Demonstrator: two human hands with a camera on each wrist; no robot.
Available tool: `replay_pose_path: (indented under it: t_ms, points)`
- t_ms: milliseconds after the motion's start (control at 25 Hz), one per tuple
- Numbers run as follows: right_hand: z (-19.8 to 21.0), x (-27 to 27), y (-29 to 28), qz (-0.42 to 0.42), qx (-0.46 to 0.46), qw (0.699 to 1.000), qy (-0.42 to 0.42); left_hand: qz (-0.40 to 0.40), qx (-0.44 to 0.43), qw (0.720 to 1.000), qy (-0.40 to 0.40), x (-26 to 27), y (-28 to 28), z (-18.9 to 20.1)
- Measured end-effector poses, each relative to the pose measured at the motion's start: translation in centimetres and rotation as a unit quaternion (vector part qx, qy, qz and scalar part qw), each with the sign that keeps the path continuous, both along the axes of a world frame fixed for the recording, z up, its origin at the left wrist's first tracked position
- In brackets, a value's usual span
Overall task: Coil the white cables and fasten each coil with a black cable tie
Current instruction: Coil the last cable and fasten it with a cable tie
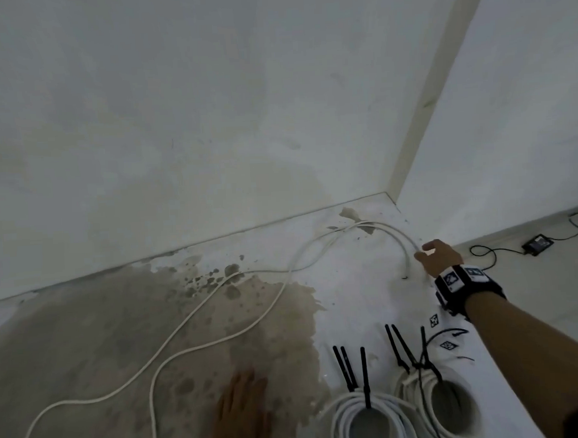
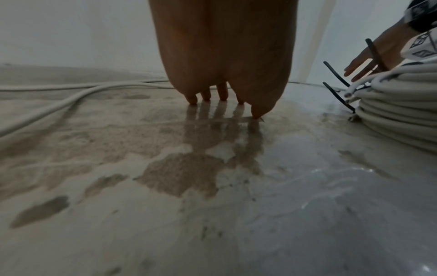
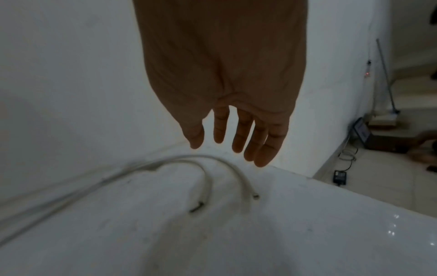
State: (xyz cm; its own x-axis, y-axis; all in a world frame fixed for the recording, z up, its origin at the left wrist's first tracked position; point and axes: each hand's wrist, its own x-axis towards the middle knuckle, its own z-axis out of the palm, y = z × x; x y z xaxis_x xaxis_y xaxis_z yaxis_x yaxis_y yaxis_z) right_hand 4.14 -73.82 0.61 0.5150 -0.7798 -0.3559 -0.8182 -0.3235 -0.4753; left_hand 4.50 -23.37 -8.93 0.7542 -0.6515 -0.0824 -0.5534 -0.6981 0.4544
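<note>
Tied coils (image 1: 375,422) flank loose cables (image 1: 192,324), adapter (image 1: 537,244).

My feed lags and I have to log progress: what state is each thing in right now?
Left coil: wound, black ties on it.
Right coil: wound, black ties on it.
Loose white cables: uncoiled, trailing across the floor; ends free.
Right hand: fingers straight, above the cable ends, holding nothing.
Left hand: fingers straight, tips on the floor.
Floor: stained brown in patches.
</note>
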Motion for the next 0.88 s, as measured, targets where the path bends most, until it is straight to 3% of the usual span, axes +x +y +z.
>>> replay_pose_path:
  t_ms: [200, 400, 480, 600, 760, 880]
  points:
    - [-4.6, 0.4, -0.9, -0.017, -0.049, 0.995, 0.084, 0.01, -0.008, 0.996, -0.089, -0.4, 0.2, -1.1]
    - [-4.7, 0.5, -1.7, -0.059, 0.017, 0.998, -0.012, 0.006, -0.015, 0.995, -0.101, -0.3, 0.2, -1.8]
    - [-2.1, 1.3, -1.0, -0.07, 0.089, 0.987, -0.116, 0.014, -0.021, 0.994, -0.109, -0.5, 0.1, -1.8]
    - [3.8, 2.2, 2.8, -0.027, 0.247, 0.94, -0.233, 0.015, -0.019, 0.995, -0.1, -0.7, -0.1, -1.2]
    - [9.6, 2.3, 10.7, 0.104, 0.323, 0.902, -0.267, 0.004, -0.016, 0.999, -0.037, 1.5, -0.6, 1.5]
    - [12.1, 2.0, 15.6, 0.223, 0.324, 0.891, -0.227, 0.073, -0.136, 0.988, 0.021, 5.3, -3.1, 6.6]
